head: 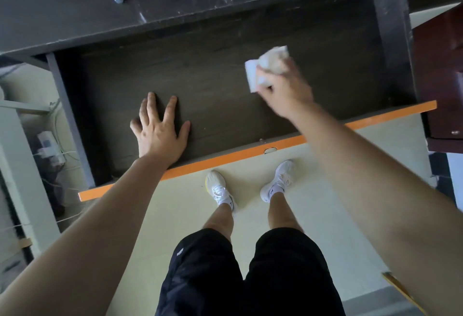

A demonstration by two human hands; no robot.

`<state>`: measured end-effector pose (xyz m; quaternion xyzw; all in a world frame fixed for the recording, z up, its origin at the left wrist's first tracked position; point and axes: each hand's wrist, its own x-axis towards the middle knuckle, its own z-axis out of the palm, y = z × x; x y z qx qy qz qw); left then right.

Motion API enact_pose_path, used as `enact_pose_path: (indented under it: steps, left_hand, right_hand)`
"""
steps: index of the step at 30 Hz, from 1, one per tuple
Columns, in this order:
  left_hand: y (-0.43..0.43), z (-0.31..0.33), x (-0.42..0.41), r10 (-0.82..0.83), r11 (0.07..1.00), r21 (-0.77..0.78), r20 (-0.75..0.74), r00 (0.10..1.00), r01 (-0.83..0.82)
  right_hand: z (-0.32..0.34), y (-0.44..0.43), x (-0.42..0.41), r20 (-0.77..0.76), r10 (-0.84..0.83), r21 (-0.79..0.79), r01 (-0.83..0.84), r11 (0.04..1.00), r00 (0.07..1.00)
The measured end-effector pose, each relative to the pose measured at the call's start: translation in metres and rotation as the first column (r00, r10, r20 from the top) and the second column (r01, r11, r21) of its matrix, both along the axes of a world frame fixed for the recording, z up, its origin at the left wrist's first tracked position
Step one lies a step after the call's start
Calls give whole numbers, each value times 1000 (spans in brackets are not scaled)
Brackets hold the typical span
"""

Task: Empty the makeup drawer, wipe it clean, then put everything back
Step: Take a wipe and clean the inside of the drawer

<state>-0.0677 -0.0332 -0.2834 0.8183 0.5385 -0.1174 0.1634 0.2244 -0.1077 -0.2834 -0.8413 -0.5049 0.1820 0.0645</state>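
Inside the open drawer (pixel 275 27), the right hand (pixel 283 90) grips a white cloth (pixel 265 65). Nearby, the left hand (pixel 160 130) lies flat, fingers (pixel 150 107) spread wide.

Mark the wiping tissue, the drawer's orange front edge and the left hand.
wiping tissue (pixel 253 75), head view, white flap beside the fingers.
drawer's orange front edge (pixel 200 165), head view, mid-strip.
left hand (pixel 160 133), head view, back of hand.

A single head-worn camera is looking steeply down from above the standing person, facing forward toward the desk top (pixel 75 15), which is filling the upper part of the frame. It is sitting near the open drawer (pixel 225 115) crossing the middle, and the person's shoes (pixel 219 188) are showing at lower centre.
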Motion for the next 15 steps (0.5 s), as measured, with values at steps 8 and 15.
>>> enact_pose_path:
  steps: [8, 15]
  left_hand:
    - [3, 3, -12, 95, 995, 8, 120, 988, -97]
    - [8, -2, -23, 434, 895, 51, 124, 892, -442]
  right_hand:
    - [-2, 72, 19, 115, -256, -172, 273, 946, 960]
    - [-17, 66, -157, -158, 416, 80, -408, 910, 896]
